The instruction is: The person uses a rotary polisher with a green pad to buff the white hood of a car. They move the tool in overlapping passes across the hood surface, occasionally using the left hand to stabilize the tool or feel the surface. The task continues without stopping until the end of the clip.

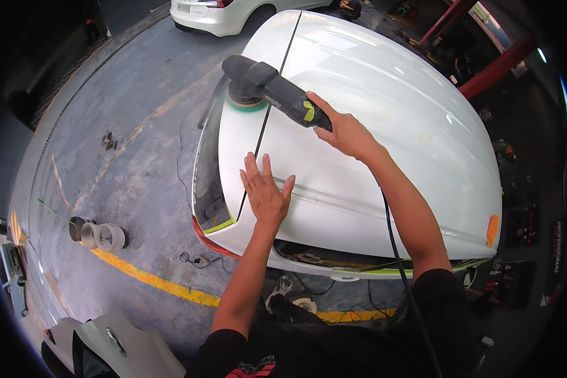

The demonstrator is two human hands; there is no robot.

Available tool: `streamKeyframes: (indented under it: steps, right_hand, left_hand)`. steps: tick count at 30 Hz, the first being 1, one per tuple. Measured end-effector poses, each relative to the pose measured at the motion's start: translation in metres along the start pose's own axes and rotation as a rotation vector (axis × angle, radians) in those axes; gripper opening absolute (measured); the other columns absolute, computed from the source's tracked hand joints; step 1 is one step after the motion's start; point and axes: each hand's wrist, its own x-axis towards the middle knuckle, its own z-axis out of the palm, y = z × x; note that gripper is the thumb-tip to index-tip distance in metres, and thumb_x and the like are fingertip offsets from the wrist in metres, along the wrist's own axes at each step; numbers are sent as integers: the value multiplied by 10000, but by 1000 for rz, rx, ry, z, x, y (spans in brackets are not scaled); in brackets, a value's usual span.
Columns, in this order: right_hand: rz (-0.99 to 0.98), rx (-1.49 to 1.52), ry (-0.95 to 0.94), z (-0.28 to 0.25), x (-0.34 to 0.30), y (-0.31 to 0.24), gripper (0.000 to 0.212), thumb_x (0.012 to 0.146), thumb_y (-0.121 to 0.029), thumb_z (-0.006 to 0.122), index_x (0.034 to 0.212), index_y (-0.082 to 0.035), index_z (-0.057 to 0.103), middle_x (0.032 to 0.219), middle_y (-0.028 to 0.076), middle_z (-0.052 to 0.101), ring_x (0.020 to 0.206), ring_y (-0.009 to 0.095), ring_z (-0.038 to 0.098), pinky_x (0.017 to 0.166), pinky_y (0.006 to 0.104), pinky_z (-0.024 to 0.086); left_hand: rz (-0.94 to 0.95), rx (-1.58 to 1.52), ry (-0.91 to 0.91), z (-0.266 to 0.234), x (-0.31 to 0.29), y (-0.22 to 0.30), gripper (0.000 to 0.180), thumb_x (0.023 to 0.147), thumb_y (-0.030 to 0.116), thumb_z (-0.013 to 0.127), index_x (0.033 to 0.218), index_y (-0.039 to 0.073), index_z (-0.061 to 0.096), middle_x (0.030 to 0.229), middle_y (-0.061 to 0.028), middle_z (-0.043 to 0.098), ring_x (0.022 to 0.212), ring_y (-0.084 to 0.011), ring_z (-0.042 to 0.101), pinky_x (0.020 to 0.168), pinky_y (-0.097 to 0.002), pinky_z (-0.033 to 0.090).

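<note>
A white car roof (pixel 384 145) fills the middle of the view, with a dark seam running across its left part. My right hand (pixel 346 131) is wrapped round the rear handle of a black car polisher (pixel 283 94). Its round head, with a green-edged pad (pixel 246 106), rests on the white panel left of the seam. A black cord runs from the handle along my right forearm. My left hand (pixel 266 192) lies flat on the roof near the seam, fingers spread, holding nothing. Whether the pad is spinning I cannot tell.
An orange cloth (pixel 492 230) lies at the roof's right edge. Stacked buckets (pixel 110 237) stand on the grey floor to the left. Cords (pixel 198 259) trail over the floor beside the car. Another white car (pixel 227 16) is at the top, and a car door handle (pixel 115 341) shows at lower left.
</note>
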Motion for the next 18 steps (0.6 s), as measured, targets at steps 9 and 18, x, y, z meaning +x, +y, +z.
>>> streamKeyframes:
  steps: [9, 18]
  right_hand:
    - [236, 100, 40, -29, 51, -10, 854, 992, -260, 652, 1714, -287, 198, 908, 257, 744, 796, 409, 742, 768, 500, 571]
    - [269, 113, 112, 26, -95, -29, 903, 997, -231, 669, 1722, -288, 134, 876, 270, 734, 806, 442, 738, 752, 531, 562]
  left_hand:
    - [-21, -20, 3, -2, -4, -8, 885, 986, 454, 710, 1650, 59, 280, 1699, -281, 239, 1581, -472, 251, 1278, -651, 194]
    - [-132, -143, 174, -10, 11, -15, 665, 1063, 344, 618, 1588, 12, 384, 1688, -242, 315, 1576, -424, 296, 1291, -605, 189]
